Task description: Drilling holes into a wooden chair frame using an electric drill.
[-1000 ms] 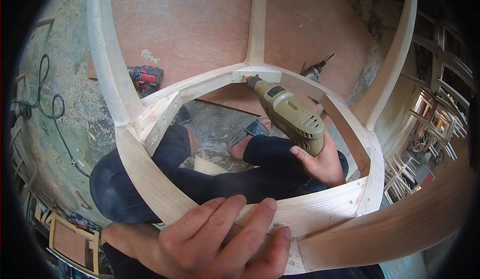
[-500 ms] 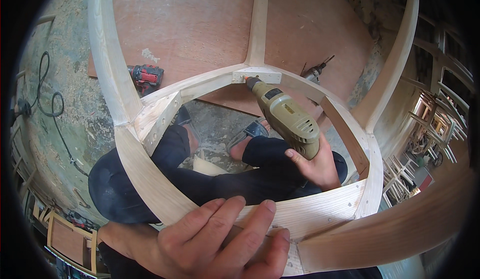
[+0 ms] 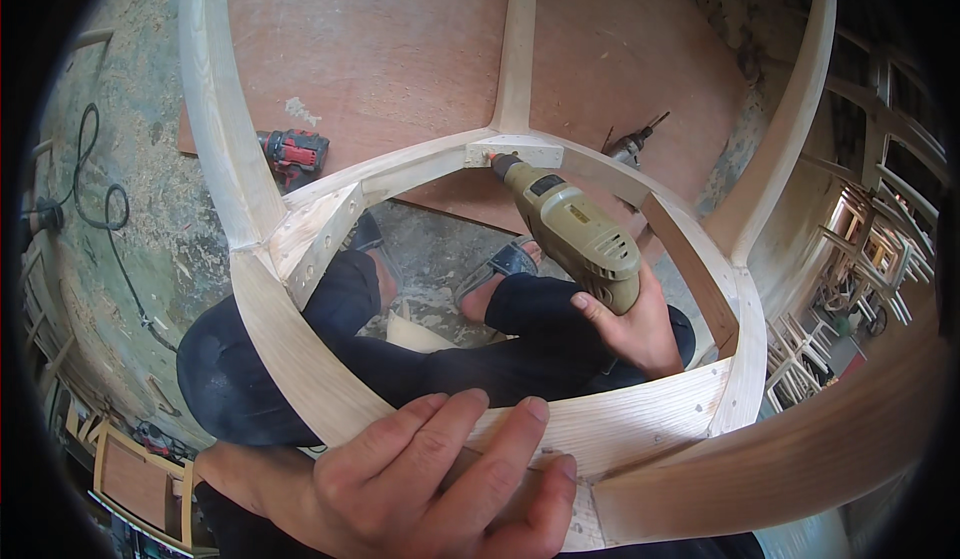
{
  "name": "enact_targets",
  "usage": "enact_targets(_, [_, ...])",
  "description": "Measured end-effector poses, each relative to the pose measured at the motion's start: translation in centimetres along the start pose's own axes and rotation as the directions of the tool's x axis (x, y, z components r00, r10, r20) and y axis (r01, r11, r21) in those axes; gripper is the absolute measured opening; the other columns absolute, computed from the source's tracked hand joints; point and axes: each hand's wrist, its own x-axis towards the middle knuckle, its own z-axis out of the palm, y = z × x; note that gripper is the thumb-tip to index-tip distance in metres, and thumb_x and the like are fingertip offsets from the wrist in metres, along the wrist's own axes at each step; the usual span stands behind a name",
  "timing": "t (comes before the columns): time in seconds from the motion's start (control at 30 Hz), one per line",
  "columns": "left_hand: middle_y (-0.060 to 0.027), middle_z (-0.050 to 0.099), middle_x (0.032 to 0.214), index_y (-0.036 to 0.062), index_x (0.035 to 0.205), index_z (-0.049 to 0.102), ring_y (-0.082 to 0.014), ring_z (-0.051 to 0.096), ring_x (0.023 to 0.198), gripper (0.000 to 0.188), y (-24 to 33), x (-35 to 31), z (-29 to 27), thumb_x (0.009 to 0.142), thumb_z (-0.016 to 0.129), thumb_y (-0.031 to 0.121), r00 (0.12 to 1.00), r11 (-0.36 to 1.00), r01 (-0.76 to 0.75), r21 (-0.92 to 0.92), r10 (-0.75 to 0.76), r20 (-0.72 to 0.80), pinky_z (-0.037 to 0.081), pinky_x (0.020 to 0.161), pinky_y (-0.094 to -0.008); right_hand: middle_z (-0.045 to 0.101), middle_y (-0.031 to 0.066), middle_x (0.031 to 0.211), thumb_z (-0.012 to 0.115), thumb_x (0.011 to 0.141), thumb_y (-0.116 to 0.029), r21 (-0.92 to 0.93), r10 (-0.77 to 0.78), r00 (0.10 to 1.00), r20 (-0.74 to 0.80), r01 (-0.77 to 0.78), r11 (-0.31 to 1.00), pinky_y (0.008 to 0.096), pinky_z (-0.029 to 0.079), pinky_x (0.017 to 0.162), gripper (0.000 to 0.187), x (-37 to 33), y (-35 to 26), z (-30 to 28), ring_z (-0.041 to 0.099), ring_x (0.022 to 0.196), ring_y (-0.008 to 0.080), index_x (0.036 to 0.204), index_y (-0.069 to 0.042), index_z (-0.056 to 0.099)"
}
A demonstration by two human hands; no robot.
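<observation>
My right hand [image 3: 642, 327] is wrapped round the grip of an olive-green power drill [image 3: 575, 229]. The drill's tip meets a small wooden corner block [image 3: 535, 153] at the far corner of an upturned chair frame [image 3: 610, 414]. That frame is pale bare wood, its legs rising away from the seat rails. My left hand [image 3: 440, 479] grips the near corner of the frame, fingers curled over the rail. Another drilled corner block [image 3: 325, 244] sits in the left corner.
A red and black cordless drill [image 3: 293, 154] lies left on a brown board [image 3: 370, 49]. A second, grey power tool [image 3: 630, 149] lies right, behind the rail. A black cable [image 3: 100, 224] curls on the floor at left. Wooden chair frames [image 3: 870, 239] are piled at right.
Almost nothing differs. The near right leg and my left hand have shifted very slightly in view; the drill stays against the far corner block.
</observation>
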Motion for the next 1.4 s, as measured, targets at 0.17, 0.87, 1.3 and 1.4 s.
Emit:
enact_targets(0.17, [-0.0104, 0.075, 0.109, 0.0154, 0.105, 0.062, -0.0268, 0.071, 0.088, 0.022, -1.3, 1.1, -2.5, 0.086, 0.073, 0.018, 0.964, 1.0, -0.002, -0.029, 0.01, 0.266, 0.061, 0.072, -0.0316, 0.072, 0.0205, 0.118, 0.09, 0.083, -0.026, -0.039, -0.009, 1.0, 0.0, 0.009, 0.999, 0.0381, 0.053, 0.098, 0.067, -0.2, -0.5, 0.1, 0.07, 0.113, 0.0278, 0.131, 0.004, 0.055])
enact_targets(0.87, [-0.0106, 0.075, 0.109, 0.0153, 0.104, 0.062, -0.0278, 0.071, 0.087, 0.022, 3.0, 1.4, 2.0, 0.086, 0.074, 0.017, 0.835, 0.875, 0.474, -0.103, -0.483, -0.264, 0.061, 0.07, -0.0325, 0.072, 0.0199, 0.118, 0.089, 0.083, -0.027, -0.029, -0.005, 1.0, 0.007, 0.005, 1.0, 0.0375, 0.053, 0.097, 0.065, 0.2, -0.5, 0.4, 0.07, 0.111, 0.0272, 0.13, 0.003, 0.055])
enact_targets(1.3, [-0.0106, 0.076, 0.109, 0.0165, 0.106, 0.062, -0.0273, 0.072, 0.089, 0.021, -1.8, 1.9, -3.0, 0.089, 0.074, 0.02, 0.923, 0.994, -0.106, 0.028, 0.088, 0.375, 0.06, 0.073, -0.0319, 0.072, 0.0206, 0.119, 0.089, 0.083, -0.027, -0.08, -0.012, 1.0, 0.005, 0.013, 0.997, 0.0381, 0.053, 0.098, 0.068, 0.2, -0.4, 0.3, 0.07, 0.113, 0.029, 0.132, 0.004, 0.054])
enact_targets(1.4, [-0.0107, 0.076, 0.11, 0.0166, 0.105, 0.062, -0.0275, 0.072, 0.09, 0.021, -2.0, 1.5, -2.6, 0.089, 0.074, 0.021, 0.952, 0.989, -0.138, 0.059, 0.116, 0.282, 0.06, 0.073, -0.032, 0.072, 0.0205, 0.118, 0.089, 0.083, -0.026, -0.073, -0.02, 1.0, 0.0, 0.02, 0.997, 0.0381, 0.053, 0.097, 0.067, 0.1, -0.2, 0.4, 0.07, 0.112, 0.029, 0.132, 0.004, 0.054])
